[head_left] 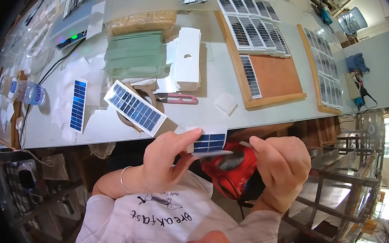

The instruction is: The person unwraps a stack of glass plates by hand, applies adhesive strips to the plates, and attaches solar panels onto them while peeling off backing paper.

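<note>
My left hand, with a thin bracelet at the wrist, grips a small solar panel between thumb and fingers, just off the table's front edge. The panel shows dark blue cells and a white border; a pale thin edge sticks out beneath it. My right hand is closed to the right of the panel, apart from it. Its thumb and forefinger are pinched at a thin light sliver that I cannot make out. A larger solar panel lies tilted over a tape roll, and a narrow blue panel is left of it.
On the table are pink-handled snips, green sheets, a white card stack and a white square. Wooden trays hold rows of panels at right. A water bottle lies left; a red bag is below.
</note>
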Motion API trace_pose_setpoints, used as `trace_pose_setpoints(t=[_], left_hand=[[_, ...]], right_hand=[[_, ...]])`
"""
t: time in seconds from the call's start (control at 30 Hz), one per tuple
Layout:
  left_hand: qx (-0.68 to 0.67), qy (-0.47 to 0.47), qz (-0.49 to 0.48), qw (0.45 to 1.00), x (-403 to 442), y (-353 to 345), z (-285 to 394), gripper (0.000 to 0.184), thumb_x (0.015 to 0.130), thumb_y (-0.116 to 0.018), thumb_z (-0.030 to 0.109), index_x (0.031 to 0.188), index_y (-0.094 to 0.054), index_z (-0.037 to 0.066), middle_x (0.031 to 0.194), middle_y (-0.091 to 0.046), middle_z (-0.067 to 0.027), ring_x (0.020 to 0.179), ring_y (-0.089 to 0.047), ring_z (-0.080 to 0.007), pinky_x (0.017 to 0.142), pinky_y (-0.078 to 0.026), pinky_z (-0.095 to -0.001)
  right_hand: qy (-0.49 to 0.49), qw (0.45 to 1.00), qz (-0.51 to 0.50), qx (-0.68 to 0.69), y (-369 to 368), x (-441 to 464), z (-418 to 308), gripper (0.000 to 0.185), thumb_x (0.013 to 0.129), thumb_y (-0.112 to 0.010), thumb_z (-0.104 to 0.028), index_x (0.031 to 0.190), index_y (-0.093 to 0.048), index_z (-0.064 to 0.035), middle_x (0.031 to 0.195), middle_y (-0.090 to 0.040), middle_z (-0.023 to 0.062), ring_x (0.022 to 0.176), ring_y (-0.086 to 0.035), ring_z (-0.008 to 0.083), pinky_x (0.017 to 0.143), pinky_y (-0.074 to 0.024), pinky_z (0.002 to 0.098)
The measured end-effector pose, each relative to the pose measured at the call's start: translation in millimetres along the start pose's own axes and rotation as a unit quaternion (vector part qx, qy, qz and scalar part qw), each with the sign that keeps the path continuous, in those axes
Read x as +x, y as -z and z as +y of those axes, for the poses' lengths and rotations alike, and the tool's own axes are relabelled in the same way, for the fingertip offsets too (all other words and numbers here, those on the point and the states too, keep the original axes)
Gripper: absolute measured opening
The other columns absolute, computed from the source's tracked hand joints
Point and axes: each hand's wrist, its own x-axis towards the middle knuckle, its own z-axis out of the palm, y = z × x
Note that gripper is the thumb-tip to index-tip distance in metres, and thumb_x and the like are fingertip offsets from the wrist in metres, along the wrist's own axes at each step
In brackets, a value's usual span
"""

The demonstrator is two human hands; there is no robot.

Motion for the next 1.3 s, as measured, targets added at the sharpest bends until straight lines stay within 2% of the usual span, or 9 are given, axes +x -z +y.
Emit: trace_pose_setpoints(t=[0.13, 0.23, 0.33, 0.4, 0.5, 0.7, 0.9, 1.0, 1.3], left_hand=[[0.094, -0.103, 0.061, 0.988, -2, -10, -7, 0.063, 0.071, -0.068, -0.008, 0.132, -0.056, 0.002, 0.088, -0.064, -0.0097, 0.067, -0.06, -0.0246, 0.056, -0.047, -0.0313], [0.061, -0.148, 0.071, 0.984, 4, -10, -6, 0.049, 0.074, -0.069, -0.003, 0.122, -0.064, 0.001, 0.091, -0.064, -0.0071, 0.072, -0.063, -0.0216, 0.057, -0.049, -0.0298], [0.096, -0.19, 0.098, 0.972, 5, -15, -6, 0.042, 0.074, -0.071, 0.002, 0.116, -0.067, 0.002, 0.094, -0.065, -0.0048, 0.078, -0.065, -0.0177, 0.06, -0.05, -0.027], [0.101, -0.208, 0.104, 0.967, 5, -16, -6, 0.041, 0.075, -0.071, 0.002, 0.116, -0.067, 0.003, 0.094, -0.064, -0.0042, 0.078, -0.065, -0.0165, 0.061, -0.05, -0.0257], [0.094, -0.205, 0.113, 0.967, 4, -18, -6, 0.04, 0.075, -0.071, 0.002, 0.115, -0.068, 0.004, 0.093, -0.064, -0.0032, 0.078, -0.065, -0.0158, 0.062, -0.049, -0.0242], [0.093, -0.215, 0.131, 0.963, 4, -20, -4, 0.037, 0.077, -0.069, 0.005, 0.114, -0.069, 0.005, 0.093, -0.065, -0.0028, 0.077, -0.065, -0.0157, 0.061, -0.048, -0.0241], [0.066, -0.202, 0.117, 0.97, -1, -22, -6, 0.039, 0.075, -0.069, 0.005, 0.114, -0.07, 0.011, 0.094, -0.065, -0.0058, 0.078, -0.065, -0.0172, 0.059, -0.048, -0.0252], [0.056, -0.255, 0.124, 0.957, 3, -20, -11, 0.036, 0.073, -0.072, 0.005, 0.108, -0.071, 0.015, 0.094, -0.065, -0.0077, 0.077, -0.064, -0.0182, 0.057, -0.048, -0.0256], [0.04, -0.217, 0.111, 0.969, 1, -18, -9, 0.027, 0.069, -0.078, 0.007, 0.094, -0.07, 0.013, 0.096, -0.065, -0.0092, 0.076, -0.065, -0.0194, 0.056, -0.047, -0.0253]], right_hand=[[-0.044, 0.999, -0.016, 0.016, 5, 0, -12, 0.044, 0.057, -0.079, -0.005, 0.1, -0.076, -0.0142, 0.082, -0.057, -0.0017, 0.061, -0.056, 0.0166, 0.053, -0.0406, 0.0306], [-0.093, 0.994, -0.049, 0.008, 18, 10, -26, 0.043, 0.051, -0.074, -0.006, 0.092, -0.077, -0.0177, 0.076, -0.055, -0.0025, 0.063, -0.054, 0.0182, 0.054, -0.0391, 0.0317], [-0.051, 0.998, -0.032, -0.014, 18, -1, -23, 0.049, 0.058, -0.082, -0.011, 0.106, -0.076, -0.0192, 0.088, -0.056, -0.006, 0.073, -0.054, 0.0142, 0.061, -0.0382, 0.0297], [-0.03, 0.999, -0.029, -0.03, 19, -5, -24, 0.046, 0.06, -0.081, -0.011, 0.104, -0.074, -0.0213, 0.092, -0.058, -0.0075, 0.075, -0.054, 0.0129, 0.068, -0.0369, 0.0302], [-0.01, 1.0, -0.003, -0.014, 18, -8, -25, 0.037, 0.064, -0.08, -0.01, 0.099, -0.073, -0.0215, 0.094, -0.06, -0.0083, 0.078, -0.056, 0.0117, 0.072, -0.0364, 0.0315], [0.036, 0.999, -0.039, 0.0, 19, -6, -24, 0.041, 0.063, -0.08, -0.009, 0.101, -0.072, -0.0216, 0.093, -0.059, -0.0078, 0.08, -0.056, 0.0116, 0.073, -0.0372, 0.0305], [0.005, 0.997, -0.071, 0.008, 16, -4, -25, 0.044, 0.065, -0.079, -0.007, 0.106, -0.07, -0.0213, 0.095, -0.058, -0.0066, 0.082, -0.056, 0.0126, 0.072, -0.0401, 0.0329], [0.007, 0.998, -0.061, 0.012, 14, -4, -24, 0.045, 0.065, -0.079, -0.006, 0.106, -0.07, -0.0219, 0.095, -0.057, -0.0064, 0.081, -0.056, 0.0131, 0.071, -0.0408, 0.033], [0.022, 0.999, -0.047, 0.005, 13, -7, -23, 0.043, 0.067, -0.077, -0.005, 0.106, -0.071, -0.0209, 0.093, -0.058, -0.0066, 0.078, -0.055, 0.0122, 0.068, -0.0389, 0.0309]])
